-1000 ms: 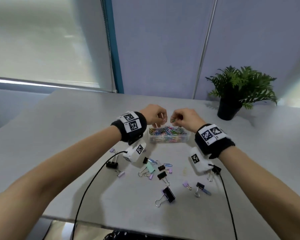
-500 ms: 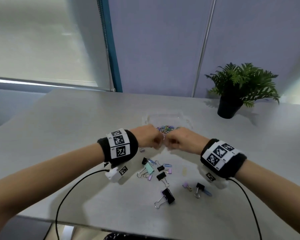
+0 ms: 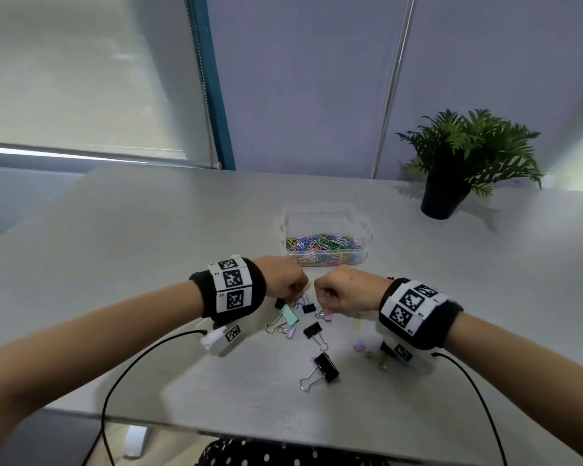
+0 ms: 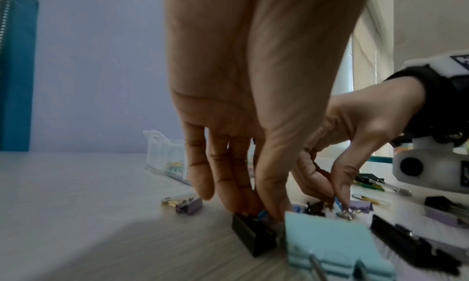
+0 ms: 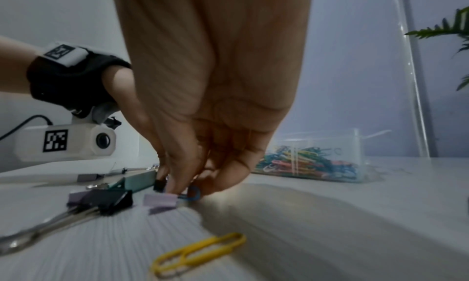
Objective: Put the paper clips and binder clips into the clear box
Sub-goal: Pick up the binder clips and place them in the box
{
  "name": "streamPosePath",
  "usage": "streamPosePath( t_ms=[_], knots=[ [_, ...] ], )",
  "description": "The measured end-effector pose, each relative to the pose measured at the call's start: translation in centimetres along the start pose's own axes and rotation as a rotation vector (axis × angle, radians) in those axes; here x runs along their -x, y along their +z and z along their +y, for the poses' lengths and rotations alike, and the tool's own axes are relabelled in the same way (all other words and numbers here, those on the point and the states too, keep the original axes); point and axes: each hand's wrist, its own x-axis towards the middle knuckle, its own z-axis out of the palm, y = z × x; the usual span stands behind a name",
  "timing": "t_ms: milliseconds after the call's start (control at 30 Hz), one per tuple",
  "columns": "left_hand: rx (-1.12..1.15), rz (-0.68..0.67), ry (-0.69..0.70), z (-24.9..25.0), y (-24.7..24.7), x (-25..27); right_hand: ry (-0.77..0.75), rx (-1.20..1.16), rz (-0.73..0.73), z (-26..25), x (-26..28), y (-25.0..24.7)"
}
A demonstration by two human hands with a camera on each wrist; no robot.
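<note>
The clear box stands mid-table, holding several coloured paper clips. Just in front of it both hands reach down into a scatter of binder clips. My left hand pinches a small blue paper clip on the table, between a black binder clip and a mint binder clip. My right hand pinches another blue paper clip beside a lilac binder clip. A yellow paper clip lies loose, nearer the front than the right hand.
More binder clips lie toward the table's front edge, a large black one and a lilac one among them. A potted plant stands at the back right. Cables run from both wrists over the front edge.
Both hands have pulled back from over the clear box and dropped to the scattered clips in front of it, where each now pinches a blue paper clip.
</note>
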Motion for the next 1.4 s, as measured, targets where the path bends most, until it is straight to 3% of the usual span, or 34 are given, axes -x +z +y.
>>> streamPosePath(
  t_ms=[333,500,767,1167,1267,1400],
  knots=[
    [0.392,0.157,0.035,-4.4,-2.3,2.3,0.102,-0.046,-0.014,2.0,4.2,-0.5],
    [0.343,0.183,0.002,-5.5,-2.5,2.6,0.169,-0.241,0.023,2.3,4.1,-0.3],
    [0.330,0.194,-0.098,-6.3,-1.5,2.5,0.161,-0.272,0.091,3.4,4.0,-0.6],
    [0.259,0.256,0.136,-0.2,-2.9,0.7,0.063,0.027,-0.012,2.7,4.2,1.0],
    [0.207,0.295,0.201,2.2,-3.5,-1.5,0.084,0.050,-0.028,3.0,5.0,0.1],
    [0.125,0.309,0.329,5.3,-4.3,-4.1,0.195,0.030,0.077,4.2,8.9,-2.9]
  ],
)
